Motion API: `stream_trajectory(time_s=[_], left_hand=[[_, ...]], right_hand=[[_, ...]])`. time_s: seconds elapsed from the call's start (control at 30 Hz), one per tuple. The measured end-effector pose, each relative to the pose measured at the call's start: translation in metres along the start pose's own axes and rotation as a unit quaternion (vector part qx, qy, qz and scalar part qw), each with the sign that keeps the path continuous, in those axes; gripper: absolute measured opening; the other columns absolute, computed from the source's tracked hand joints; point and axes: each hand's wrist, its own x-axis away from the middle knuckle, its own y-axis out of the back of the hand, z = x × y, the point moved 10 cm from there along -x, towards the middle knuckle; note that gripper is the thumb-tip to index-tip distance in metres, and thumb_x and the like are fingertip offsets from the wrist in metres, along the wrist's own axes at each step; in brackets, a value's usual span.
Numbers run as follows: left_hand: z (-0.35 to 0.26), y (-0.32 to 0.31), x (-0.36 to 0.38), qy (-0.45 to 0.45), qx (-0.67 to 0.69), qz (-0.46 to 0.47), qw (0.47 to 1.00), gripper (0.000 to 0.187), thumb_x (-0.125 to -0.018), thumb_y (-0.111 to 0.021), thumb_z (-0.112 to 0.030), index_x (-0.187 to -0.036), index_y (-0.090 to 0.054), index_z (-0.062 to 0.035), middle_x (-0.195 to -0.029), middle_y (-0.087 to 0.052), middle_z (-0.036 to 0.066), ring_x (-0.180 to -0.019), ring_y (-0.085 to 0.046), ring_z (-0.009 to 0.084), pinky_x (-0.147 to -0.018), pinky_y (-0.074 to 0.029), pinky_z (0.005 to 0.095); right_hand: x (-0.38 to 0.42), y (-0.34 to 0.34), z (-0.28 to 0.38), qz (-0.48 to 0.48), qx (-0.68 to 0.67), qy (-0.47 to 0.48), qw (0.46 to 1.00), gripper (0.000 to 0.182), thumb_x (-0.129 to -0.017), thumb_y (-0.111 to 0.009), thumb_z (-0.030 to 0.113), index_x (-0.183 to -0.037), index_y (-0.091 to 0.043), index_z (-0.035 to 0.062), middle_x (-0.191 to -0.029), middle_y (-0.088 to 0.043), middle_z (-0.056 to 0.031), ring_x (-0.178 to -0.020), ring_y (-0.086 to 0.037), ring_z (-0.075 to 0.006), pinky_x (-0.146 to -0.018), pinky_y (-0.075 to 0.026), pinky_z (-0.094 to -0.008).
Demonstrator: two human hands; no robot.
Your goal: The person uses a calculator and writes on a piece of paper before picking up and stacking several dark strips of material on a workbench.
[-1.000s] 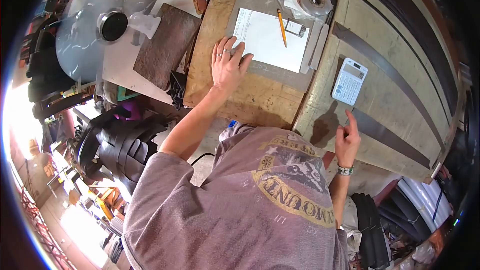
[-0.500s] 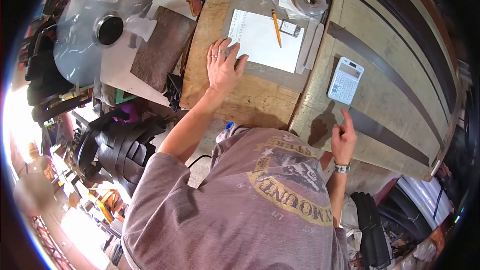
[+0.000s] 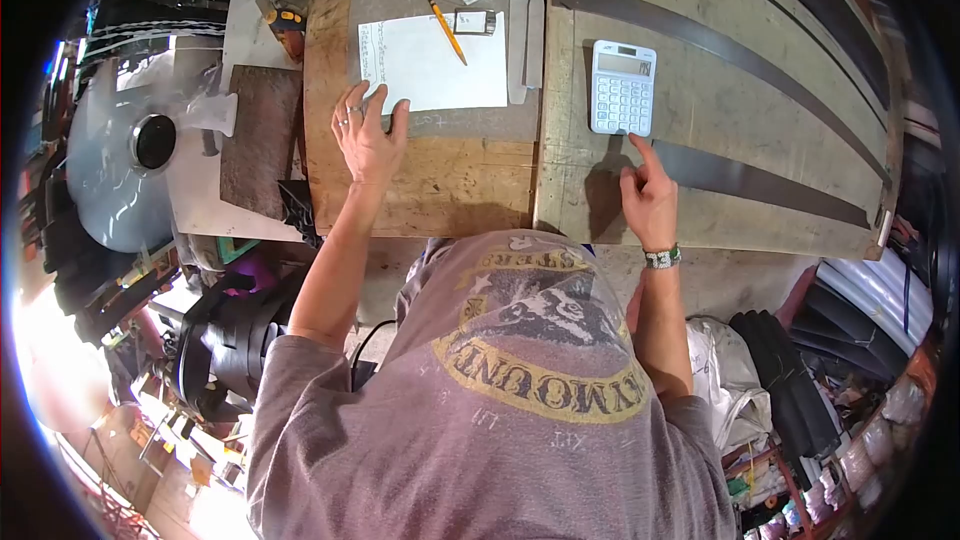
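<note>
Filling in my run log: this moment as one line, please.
left hand: at paper | right hand: index finger at calculator | pencil: on paper

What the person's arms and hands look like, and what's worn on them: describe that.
The sleeves are short and a faded purplish-grey. The left hand is ungloved and wears silvery rings. The right hand is ungloved too, with a silvery and greenish patterned wristband.

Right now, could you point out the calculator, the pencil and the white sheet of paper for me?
Calculator [image 3: 622,95]: head view, on its keypad.
Pencil [image 3: 448,31]: head view, midway along its yellow-orange shaft.
White sheet of paper [image 3: 433,72]: head view, on a blank area near its middle.
</note>
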Motion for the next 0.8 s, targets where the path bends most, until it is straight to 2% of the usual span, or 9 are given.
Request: stream_trajectory(time_s=[0.17, 0.27, 0.37, 0.8], left_hand=[[0.000, -0.001, 0.001, 0.002, -0.002, -0.003, 1.000, 0.039, -0.089, -0.082, -0.031, -0.120, -0.074, -0.0077, -0.136, -0.061, 0.011, -0.134, -0.051, 0.0324, -0.113, -0.038, 0.0500], [0.000, -0.002, 0.001, 0.015, -0.002, 0.003, 1.000, 0.040, -0.089, -0.082, -0.031, -0.121, -0.073, -0.0085, -0.137, -0.060, 0.011, -0.134, -0.051, 0.0331, -0.114, -0.038, 0.0503], [-0.001, -0.002, 0.002, 0.018, -0.013, 0.001, 1.000, 0.040, -0.089, -0.082, -0.029, -0.122, -0.073, -0.0090, -0.137, -0.062, 0.012, -0.134, -0.052, 0.0352, -0.113, -0.039, 0.0501], [-0.008, -0.001, 0.001, -0.009, -0.027, 0.002, 1.000, 0.042, -0.090, -0.080, -0.024, -0.127, -0.068, -0.0083, -0.138, -0.060, 0.015, -0.133, -0.052, 0.0404, -0.113, -0.040, 0.0524]], right_hand=[[-0.009, -0.001, -0.002, 0.006, -0.005, 0.022, 1.000, 0.050, -0.093, -0.065, 0.005, -0.143, -0.061, 0.0133, -0.063, -0.054, -0.0125, -0.052, -0.053, -0.0244, -0.057, -0.047, -0.0364], [-0.016, -0.001, -0.006, 0.034, -0.003, 0.012, 0.999, 0.053, -0.093, -0.065, 0.007, -0.144, -0.059, 0.0178, -0.068, -0.061, -0.0162, -0.061, -0.064, -0.0373, -0.061, -0.051, -0.0458], [-0.022, 0.000, -0.007, 0.065, 0.002, -0.007, 0.998, 0.053, -0.093, -0.065, 0.007, -0.144, -0.058, 0.0202, -0.069, -0.062, -0.0161, -0.063, -0.065, -0.0375, -0.061, -0.051, -0.0462], [-0.036, 0.012, -0.009, 0.087, -0.009, 0.029, 0.996, 0.053, -0.093, -0.065, 0.006, -0.144, -0.059, 0.0189, -0.069, -0.061, -0.0154, -0.062, -0.063, -0.0368, -0.060, -0.050, -0.0451]])
